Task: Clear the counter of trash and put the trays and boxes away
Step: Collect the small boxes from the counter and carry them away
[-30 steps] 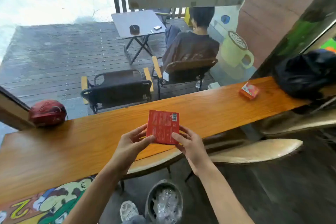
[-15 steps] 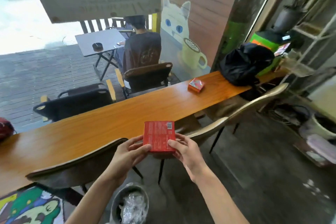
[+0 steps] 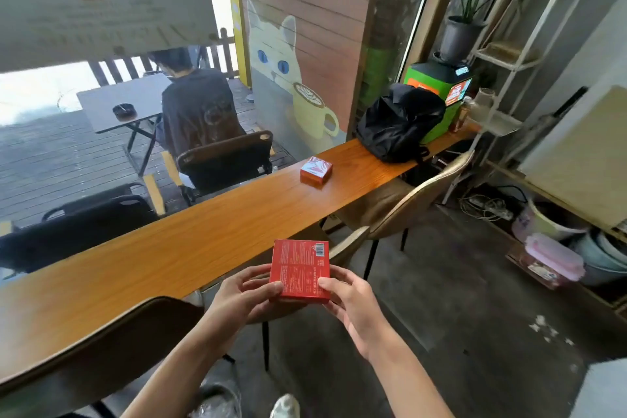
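Note:
A flat red box (image 3: 300,270) with small print and a barcode is held in front of me, its printed face up. My left hand (image 3: 242,295) grips its left edge and my right hand (image 3: 353,304) grips its right edge, thumbs on top. It hovers just off the near edge of the long wooden counter (image 3: 190,248). A second red box (image 3: 316,170) lies on the counter farther right, beside a black backpack (image 3: 398,122).
Chairs (image 3: 407,207) stand along the counter's near side; one backrest (image 3: 101,343) is at lower left. A green machine (image 3: 437,88) and white shelving (image 3: 509,54) stand at the far right. Bins and tubs (image 3: 556,261) sit on the floor at right. A person sits outside.
My view has swung right along the counter; the bin below has slid out of sight. Both hands still hold the red box, which stays in front of me.

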